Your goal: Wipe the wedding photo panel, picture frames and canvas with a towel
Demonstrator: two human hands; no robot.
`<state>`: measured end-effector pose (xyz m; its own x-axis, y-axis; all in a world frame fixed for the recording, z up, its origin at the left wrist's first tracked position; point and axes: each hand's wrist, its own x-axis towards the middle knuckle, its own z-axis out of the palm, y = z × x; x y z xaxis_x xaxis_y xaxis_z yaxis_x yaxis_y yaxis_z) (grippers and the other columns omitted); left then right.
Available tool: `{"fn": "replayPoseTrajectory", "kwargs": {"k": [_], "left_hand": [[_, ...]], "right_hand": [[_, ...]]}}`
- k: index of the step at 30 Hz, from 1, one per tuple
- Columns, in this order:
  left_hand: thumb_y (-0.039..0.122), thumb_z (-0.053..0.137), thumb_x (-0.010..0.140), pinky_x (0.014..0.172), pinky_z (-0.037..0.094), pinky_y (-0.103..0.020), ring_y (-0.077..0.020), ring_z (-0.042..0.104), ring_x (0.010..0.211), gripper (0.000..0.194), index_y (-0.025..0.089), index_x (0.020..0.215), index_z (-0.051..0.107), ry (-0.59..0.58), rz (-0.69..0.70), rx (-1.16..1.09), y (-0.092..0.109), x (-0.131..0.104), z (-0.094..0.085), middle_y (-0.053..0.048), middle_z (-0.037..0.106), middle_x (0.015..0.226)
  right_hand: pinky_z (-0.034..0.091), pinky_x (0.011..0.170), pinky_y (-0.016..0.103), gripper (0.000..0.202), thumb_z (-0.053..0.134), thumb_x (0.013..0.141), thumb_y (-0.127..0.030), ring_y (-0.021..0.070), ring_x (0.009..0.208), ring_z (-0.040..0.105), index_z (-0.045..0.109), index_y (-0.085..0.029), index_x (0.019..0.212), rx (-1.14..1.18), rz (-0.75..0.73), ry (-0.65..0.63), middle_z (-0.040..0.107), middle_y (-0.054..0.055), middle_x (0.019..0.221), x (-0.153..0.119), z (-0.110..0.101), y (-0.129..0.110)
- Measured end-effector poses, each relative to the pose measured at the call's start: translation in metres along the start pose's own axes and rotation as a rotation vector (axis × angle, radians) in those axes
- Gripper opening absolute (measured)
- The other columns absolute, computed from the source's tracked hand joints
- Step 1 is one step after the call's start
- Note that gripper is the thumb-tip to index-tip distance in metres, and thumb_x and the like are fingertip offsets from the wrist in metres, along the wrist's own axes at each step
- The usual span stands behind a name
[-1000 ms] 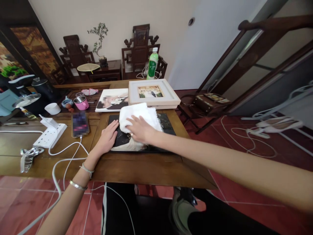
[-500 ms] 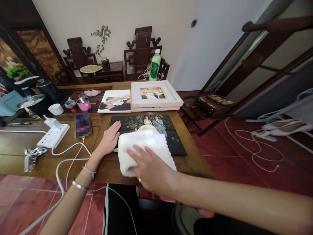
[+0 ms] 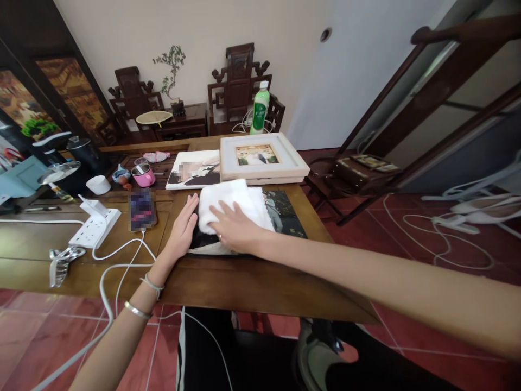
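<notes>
A dark photo panel [image 3: 290,217] showing a couple lies flat on the wooden table [image 3: 244,282]. On its left and middle part rests a folded white cloth [image 3: 228,198], which covers much of the picture. My right hand [image 3: 236,225] presses on the cloth from above with its fingers spread. At the panel's left edge, my left hand [image 3: 184,225] touches the border with its fingers stretched out, holding nothing.
Behind the panel lie a white-framed picture [image 3: 295,157] and a smaller photo board [image 3: 195,169]. A green bottle [image 3: 259,111] stands behind them. To the left are a phone [image 3: 142,209], a power strip [image 3: 93,228], a pink cup [image 3: 143,175] and loose white cables.
My right hand and the cloth have moved up the panel, away from its near edge. The left hand stays at the panel's left edge.
</notes>
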<state>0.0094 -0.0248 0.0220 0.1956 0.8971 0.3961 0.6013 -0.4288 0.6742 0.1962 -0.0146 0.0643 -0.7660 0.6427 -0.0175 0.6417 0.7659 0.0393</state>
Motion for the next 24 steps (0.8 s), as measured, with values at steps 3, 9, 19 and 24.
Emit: {"fn": "replayPoseTrajectory", "kwargs": {"k": [3,9,19,24], "left_hand": [[0.047,0.023,0.098,0.119,0.017,-0.041,-0.0185,0.022,0.145,0.056,0.018,0.145,0.037,0.014,-0.012,0.016,-0.001,-0.001,0.001,-0.007,0.033,0.154],[0.047,0.019,0.099,0.119,0.018,-0.04,-0.0182,0.026,0.143,0.058,0.017,0.144,0.039,0.028,-0.044,0.058,-0.003,-0.002,0.003,-0.007,0.032,0.154],[0.039,0.036,0.096,0.115,0.03,-0.045,-0.0229,0.04,0.136,0.048,0.012,0.133,0.053,-0.124,0.031,0.161,-0.006,0.0,0.005,-0.013,0.047,0.143],[0.034,0.037,0.095,0.116,0.03,-0.045,-0.0235,0.039,0.137,0.046,0.011,0.13,0.055,-0.131,0.054,0.177,-0.01,0.001,0.007,-0.014,0.049,0.142]], "right_hand": [[0.025,0.103,0.067,0.043,0.046,0.085,-0.013,0.0436,0.138,0.024,0.06,-0.017,0.126,0.074,-0.154,0.013,0.034,0.02,0.149,-0.018,-0.001,-0.022],[0.021,0.107,0.066,0.04,0.058,0.075,-0.012,0.0409,0.14,0.021,0.069,-0.018,0.112,0.25,-0.328,-0.107,0.036,0.016,0.15,-0.061,-0.004,-0.032],[0.035,0.106,0.05,0.039,0.048,0.074,-0.002,0.0333,0.133,0.038,0.067,-0.013,0.106,0.276,-0.053,0.01,0.052,0.017,0.135,-0.072,-0.006,0.016],[0.045,0.085,0.037,0.031,0.041,0.088,-0.012,0.0284,0.102,0.06,0.061,-0.009,0.112,0.215,0.089,0.064,0.062,0.019,0.109,-0.021,-0.008,0.04]]}}
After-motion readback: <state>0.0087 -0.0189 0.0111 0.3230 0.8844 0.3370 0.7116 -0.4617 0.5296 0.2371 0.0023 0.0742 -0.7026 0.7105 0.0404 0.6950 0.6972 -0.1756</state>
